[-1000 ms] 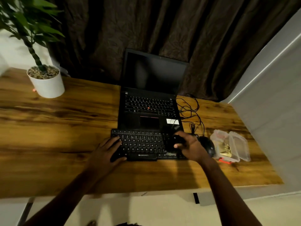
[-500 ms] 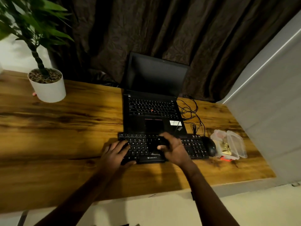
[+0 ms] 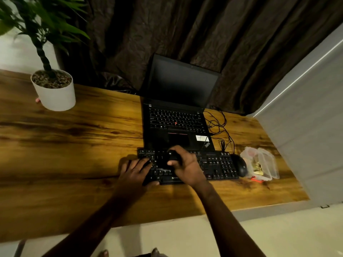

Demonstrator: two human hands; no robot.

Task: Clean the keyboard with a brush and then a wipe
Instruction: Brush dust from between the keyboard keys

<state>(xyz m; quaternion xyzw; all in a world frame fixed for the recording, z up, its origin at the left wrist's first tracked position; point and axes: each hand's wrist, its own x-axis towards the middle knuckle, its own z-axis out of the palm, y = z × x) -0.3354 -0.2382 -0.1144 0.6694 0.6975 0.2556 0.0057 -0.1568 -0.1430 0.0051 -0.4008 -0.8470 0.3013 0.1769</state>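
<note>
Your left hand (image 3: 136, 170) lies on the left end of the keyboard (image 3: 213, 164), fingers fairly straight and spread over the keys, thumb at the front edge; it holds nothing. Your right hand (image 3: 187, 166) is curled round the brush (image 3: 171, 157), a small dark thing pinched between thumb and fingers, held over the keys left of the keyboard's middle; it is too dark to tell whether the bristles touch the keys. The keyboard sits on the table (image 3: 74, 145) near its front edge, just in front of an open laptop (image 3: 176, 115) with a dark screen. A mouse (image 3: 241, 166) lies just beside the keyboard's right end, and a clear box (image 3: 263, 164) just beyond that. Black cable (image 3: 219, 123) is looped to the right of the laptop. A plant in a white pot (image 3: 55, 93) stands well apart at the far left.
</note>
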